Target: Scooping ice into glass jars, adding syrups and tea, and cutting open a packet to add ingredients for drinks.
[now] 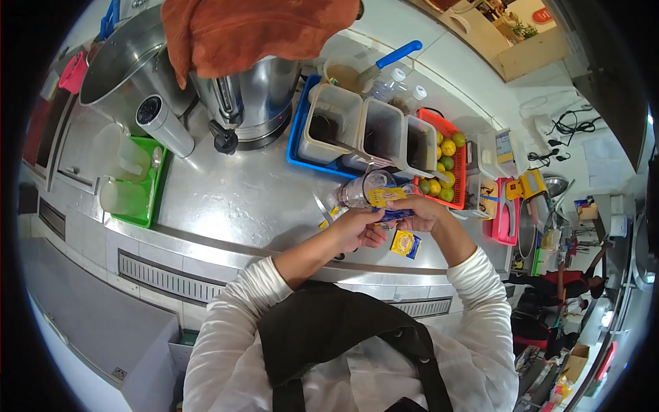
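Note:
My left hand [360, 229] and my right hand [419, 212] meet over the front of the steel counter, both closed on a small yellow and blue sachet [387, 197]. Whether its top is torn cannot be told. Just behind my hands stands a clear glass [355, 191], with more glassware partly hidden beside it. Another yellow and blue sachet [405, 244] lies on the counter below my right hand. Left of my left hand are a metal blade [323, 206] and a yellow scrap of packet [329, 218]. Dark handles show under that hand.
Behind stand plastic tubs of dark liquid in a blue tray [294, 149], and an orange basket [460, 177] of citrus fruit. A steel urn [262, 103], a white tumbler [167, 126] and a green tray [154, 206] are leftward. People work at far right.

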Motion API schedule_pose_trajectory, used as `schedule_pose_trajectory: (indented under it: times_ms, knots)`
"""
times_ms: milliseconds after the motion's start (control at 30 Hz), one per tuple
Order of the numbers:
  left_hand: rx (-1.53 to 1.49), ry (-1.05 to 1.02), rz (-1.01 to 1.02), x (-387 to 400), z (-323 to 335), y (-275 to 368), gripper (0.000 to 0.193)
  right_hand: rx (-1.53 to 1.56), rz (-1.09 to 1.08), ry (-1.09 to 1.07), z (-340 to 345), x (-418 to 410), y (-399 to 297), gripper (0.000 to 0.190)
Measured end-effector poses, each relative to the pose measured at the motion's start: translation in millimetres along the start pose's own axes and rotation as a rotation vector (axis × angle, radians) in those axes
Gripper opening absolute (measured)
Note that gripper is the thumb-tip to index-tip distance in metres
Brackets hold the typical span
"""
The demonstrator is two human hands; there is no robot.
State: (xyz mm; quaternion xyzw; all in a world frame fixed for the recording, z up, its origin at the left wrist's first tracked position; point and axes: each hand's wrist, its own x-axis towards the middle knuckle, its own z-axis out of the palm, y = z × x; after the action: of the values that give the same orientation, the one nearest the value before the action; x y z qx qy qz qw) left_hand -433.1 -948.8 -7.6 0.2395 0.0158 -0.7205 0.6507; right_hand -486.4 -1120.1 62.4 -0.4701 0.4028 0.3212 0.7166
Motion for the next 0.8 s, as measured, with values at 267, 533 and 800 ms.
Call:
schedule_pose_trajectory:
  times_ms: [267, 533, 800]
  knots:
    - [-0.099, -0.015, 0.123, 9, 15, -27, 0.029, -0.075, 0.089, 0.158, 7, 7, -10, 0.024]
    - [-0.318, -0.03, 0.101, 22, 18, -40, 0.027, -0.228, 0.21, 0.316, 12, 9, -20, 0.023]
    - [-0.412, -0.161, 0.023, 30, 21, -45, 0.029, -0.169, 0.011, 0.211, 22, -1, -17, 0.031]
